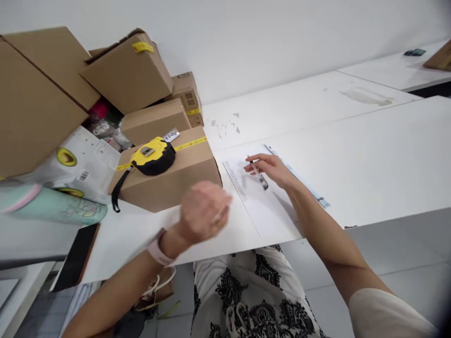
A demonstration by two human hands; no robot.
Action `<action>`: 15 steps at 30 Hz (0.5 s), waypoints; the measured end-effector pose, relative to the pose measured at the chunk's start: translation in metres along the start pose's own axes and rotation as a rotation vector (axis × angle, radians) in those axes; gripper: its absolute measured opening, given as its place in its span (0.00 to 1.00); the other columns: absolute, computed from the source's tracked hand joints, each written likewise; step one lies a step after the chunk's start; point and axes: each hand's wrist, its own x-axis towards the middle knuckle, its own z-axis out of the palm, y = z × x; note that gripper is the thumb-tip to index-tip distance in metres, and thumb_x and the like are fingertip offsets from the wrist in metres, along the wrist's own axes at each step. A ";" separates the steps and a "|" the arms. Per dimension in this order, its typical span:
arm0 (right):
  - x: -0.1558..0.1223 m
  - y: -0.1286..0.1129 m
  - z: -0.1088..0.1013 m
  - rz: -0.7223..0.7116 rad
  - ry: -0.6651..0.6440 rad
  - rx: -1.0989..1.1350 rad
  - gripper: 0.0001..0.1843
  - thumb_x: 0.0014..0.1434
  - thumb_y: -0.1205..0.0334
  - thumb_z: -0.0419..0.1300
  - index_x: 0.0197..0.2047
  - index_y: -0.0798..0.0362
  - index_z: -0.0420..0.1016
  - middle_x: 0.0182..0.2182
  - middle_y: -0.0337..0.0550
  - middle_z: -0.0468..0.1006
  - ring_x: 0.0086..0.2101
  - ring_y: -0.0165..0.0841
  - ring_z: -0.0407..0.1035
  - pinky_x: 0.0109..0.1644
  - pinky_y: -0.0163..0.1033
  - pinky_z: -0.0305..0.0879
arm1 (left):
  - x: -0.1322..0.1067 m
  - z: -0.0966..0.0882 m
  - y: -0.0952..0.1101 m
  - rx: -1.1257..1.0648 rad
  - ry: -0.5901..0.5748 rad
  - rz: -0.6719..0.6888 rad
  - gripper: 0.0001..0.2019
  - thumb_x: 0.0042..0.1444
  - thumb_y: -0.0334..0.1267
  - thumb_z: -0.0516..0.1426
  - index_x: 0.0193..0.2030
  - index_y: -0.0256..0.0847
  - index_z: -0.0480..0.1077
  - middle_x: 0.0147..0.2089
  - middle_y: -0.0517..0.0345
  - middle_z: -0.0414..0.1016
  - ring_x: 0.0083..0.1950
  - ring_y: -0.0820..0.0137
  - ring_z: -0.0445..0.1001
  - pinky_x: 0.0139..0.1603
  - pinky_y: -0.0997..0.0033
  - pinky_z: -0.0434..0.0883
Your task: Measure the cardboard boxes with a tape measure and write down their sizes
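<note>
My right hand (pixel 266 168) holds a clear pen (pixel 260 176) between thumb and fingers, above a white sheet of paper (pixel 260 213) with a printed column of small text. Along the sheet's right side runs a light blue printed strip (pixel 319 196). My left hand (pixel 204 211), with a pale pink band on its wrist, hovers in front of a cardboard box (pixel 176 188). It is smeared by motion and looks curled, and whether it holds anything is unclear. On that box rests a yellow and black tape measure (pixel 153 156) with a black strap.
Several more cardboard boxes (pixel 127 75) are stacked at the left against the wall. A mint-green bottle (pixel 66 206) lies beside an avocado-print package (pixel 88 164). A dark flat phone-like object (pixel 77 258) sits at the table's left edge. The white table (pixel 380 159) extends right.
</note>
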 end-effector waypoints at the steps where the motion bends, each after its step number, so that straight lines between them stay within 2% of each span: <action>1: -0.004 -0.002 -0.007 -0.029 0.023 0.136 0.15 0.59 0.59 0.61 0.48 0.55 0.80 0.38 0.50 0.87 0.41 0.41 0.81 0.48 0.47 0.75 | -0.012 0.016 0.019 -0.107 -0.042 0.066 0.10 0.62 0.30 0.59 0.50 0.39 0.71 0.41 0.58 0.82 0.45 0.68 0.81 0.54 0.64 0.78; 2: -0.008 -0.004 -0.013 -0.063 0.041 0.223 0.16 0.59 0.57 0.64 0.48 0.54 0.81 0.41 0.51 0.87 0.44 0.42 0.81 0.50 0.49 0.75 | -0.023 0.031 0.037 -0.177 -0.089 0.089 0.10 0.62 0.31 0.59 0.50 0.36 0.71 0.41 0.55 0.82 0.47 0.66 0.81 0.56 0.63 0.78; 3: -0.014 -0.005 -0.016 -0.094 0.059 0.271 0.17 0.58 0.55 0.67 0.48 0.54 0.81 0.43 0.50 0.87 0.46 0.42 0.81 0.52 0.49 0.75 | -0.034 0.044 0.052 -0.216 -0.199 0.093 0.13 0.63 0.36 0.58 0.53 0.33 0.72 0.47 0.49 0.83 0.53 0.61 0.80 0.61 0.59 0.76; 4: -0.019 -0.005 -0.018 -0.113 0.081 0.290 0.19 0.56 0.53 0.69 0.49 0.53 0.81 0.42 0.49 0.87 0.46 0.42 0.80 0.53 0.49 0.74 | -0.043 0.055 0.065 -0.246 -0.302 0.073 0.21 0.64 0.44 0.58 0.57 0.28 0.71 0.53 0.42 0.81 0.59 0.55 0.78 0.65 0.54 0.73; 6: -0.030 -0.001 -0.015 -0.124 0.139 0.287 0.21 0.53 0.49 0.73 0.46 0.51 0.80 0.37 0.45 0.86 0.40 0.38 0.80 0.50 0.46 0.74 | -0.055 0.068 0.082 -0.257 -0.526 0.023 0.40 0.62 0.60 0.57 0.65 0.21 0.65 0.66 0.31 0.72 0.70 0.44 0.68 0.72 0.47 0.65; 8: -0.041 0.008 -0.005 -0.103 0.188 0.260 0.21 0.55 0.42 0.72 0.38 0.51 0.78 0.26 0.39 0.82 0.29 0.33 0.75 0.41 0.42 0.72 | -0.061 0.073 0.088 -0.217 -0.694 0.008 0.51 0.58 0.68 0.57 0.71 0.20 0.58 0.73 0.27 0.62 0.76 0.36 0.57 0.75 0.41 0.58; 10: -0.049 0.018 0.007 -0.055 0.195 0.237 0.26 0.59 0.35 0.65 0.30 0.51 0.74 0.16 0.34 0.71 0.21 0.29 0.65 0.34 0.39 0.67 | -0.062 0.073 0.089 -0.157 -0.787 0.031 0.52 0.58 0.65 0.59 0.74 0.22 0.53 0.77 0.27 0.55 0.77 0.32 0.50 0.77 0.38 0.50; 11: -0.053 0.021 0.013 -0.018 0.167 0.232 0.28 0.61 0.33 0.61 0.29 0.51 0.73 0.14 0.33 0.68 0.19 0.28 0.62 0.33 0.39 0.64 | -0.061 0.073 0.088 -0.132 -0.813 0.043 0.51 0.59 0.63 0.60 0.75 0.23 0.52 0.77 0.28 0.53 0.78 0.31 0.48 0.77 0.36 0.46; 13: -0.058 0.025 0.024 0.060 0.050 0.237 0.30 0.64 0.31 0.56 0.35 0.51 0.76 0.17 0.35 0.72 0.22 0.30 0.66 0.35 0.40 0.65 | -0.061 0.073 0.087 -0.101 -0.833 0.050 0.48 0.61 0.60 0.59 0.76 0.25 0.51 0.78 0.30 0.53 0.78 0.30 0.47 0.77 0.33 0.40; 15: -0.062 0.025 0.032 0.114 -0.058 0.234 0.30 0.65 0.32 0.55 0.44 0.51 0.78 0.28 0.42 0.81 0.32 0.34 0.74 0.42 0.42 0.68 | -0.062 0.074 0.087 -0.081 -0.835 0.047 0.46 0.61 0.59 0.58 0.76 0.29 0.52 0.78 0.33 0.52 0.77 0.29 0.47 0.76 0.29 0.37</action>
